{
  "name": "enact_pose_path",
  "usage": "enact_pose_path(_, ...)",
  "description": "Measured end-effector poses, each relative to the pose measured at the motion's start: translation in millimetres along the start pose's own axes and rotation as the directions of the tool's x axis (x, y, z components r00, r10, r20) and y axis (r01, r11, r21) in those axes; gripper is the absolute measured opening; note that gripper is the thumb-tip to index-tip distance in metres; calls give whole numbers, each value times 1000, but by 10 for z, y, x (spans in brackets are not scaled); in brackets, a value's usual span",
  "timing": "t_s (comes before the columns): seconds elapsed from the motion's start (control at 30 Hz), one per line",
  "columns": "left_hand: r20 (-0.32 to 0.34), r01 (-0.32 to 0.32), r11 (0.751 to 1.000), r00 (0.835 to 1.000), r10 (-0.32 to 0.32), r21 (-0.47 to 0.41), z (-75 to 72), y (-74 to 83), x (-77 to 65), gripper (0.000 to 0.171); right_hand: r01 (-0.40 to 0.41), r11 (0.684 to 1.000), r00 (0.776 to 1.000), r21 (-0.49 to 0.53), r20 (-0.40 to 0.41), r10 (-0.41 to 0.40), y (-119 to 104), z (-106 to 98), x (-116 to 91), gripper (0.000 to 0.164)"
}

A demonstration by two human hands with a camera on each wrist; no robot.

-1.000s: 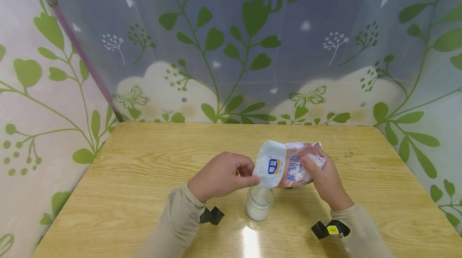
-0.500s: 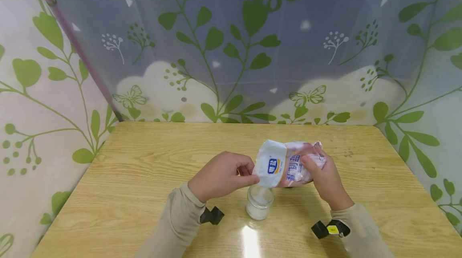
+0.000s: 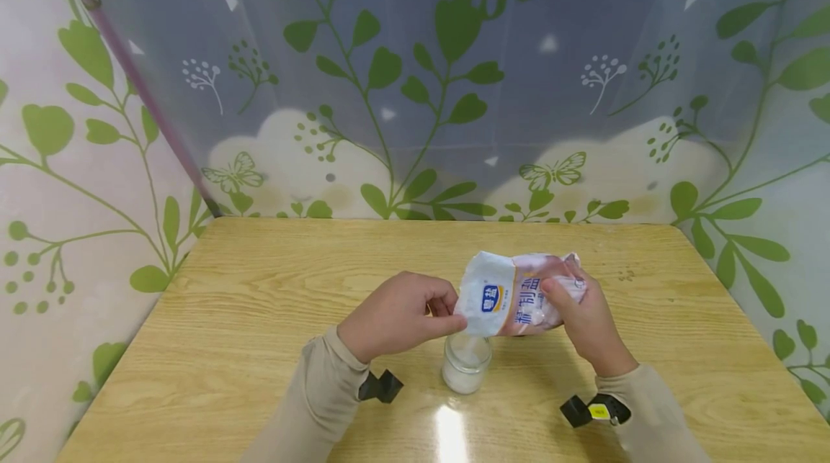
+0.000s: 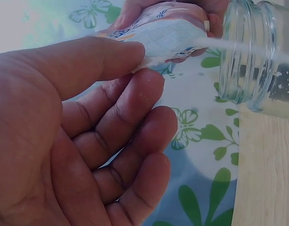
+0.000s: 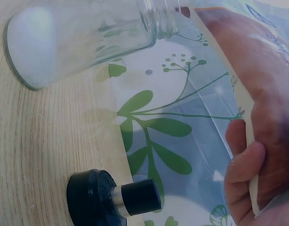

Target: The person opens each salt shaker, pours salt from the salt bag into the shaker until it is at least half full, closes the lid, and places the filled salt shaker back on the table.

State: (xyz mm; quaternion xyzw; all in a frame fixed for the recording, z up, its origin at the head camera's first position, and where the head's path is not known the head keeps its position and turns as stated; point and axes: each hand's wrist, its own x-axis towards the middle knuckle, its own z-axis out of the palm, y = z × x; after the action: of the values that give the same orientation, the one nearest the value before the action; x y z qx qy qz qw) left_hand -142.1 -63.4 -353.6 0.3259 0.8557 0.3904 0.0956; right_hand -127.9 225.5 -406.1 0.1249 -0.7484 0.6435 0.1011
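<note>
My right hand (image 3: 590,319) grips the body of a pink-and-white salt bag (image 3: 524,302), tilted with its mouth toward the left. At the mouth's edge, my left hand (image 3: 405,315) pinches the bag between thumb and index finger; its other fingers are loosely curled in the left wrist view. Below the mouth, a clear glass jar (image 3: 466,369) stands upright on the table. A thin white stream of salt (image 4: 229,44) runs from the bag into the jar in the left wrist view. White salt (image 5: 34,44) covers the jar's bottom in the right wrist view.
A black cap with a metal band and narrower top (image 5: 95,197) stands on the wooden table (image 3: 292,268), mostly hidden behind the bag in the head view. A leaf-patterned curtain (image 3: 415,88) rises behind the table and along both sides.
</note>
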Motion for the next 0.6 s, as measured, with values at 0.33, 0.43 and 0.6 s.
enact_pose_path(0.33,2,4,1000,1000,-4,-12,-1,10,-4,15,8,1000,1000,-23,-23,-8,24,-3,13,28)
enact_pose_path(0.43,2,2,1000,1000,-2,-12,0,8,-2,15,12,999,1000,-45,-21,-13,24,-5,9,29)
enact_pose_path(0.6,-1,-3,1000,1000,3,-7,4,1,5,15,18,999,1000,-51,-21,-19,1,-4,9,30)
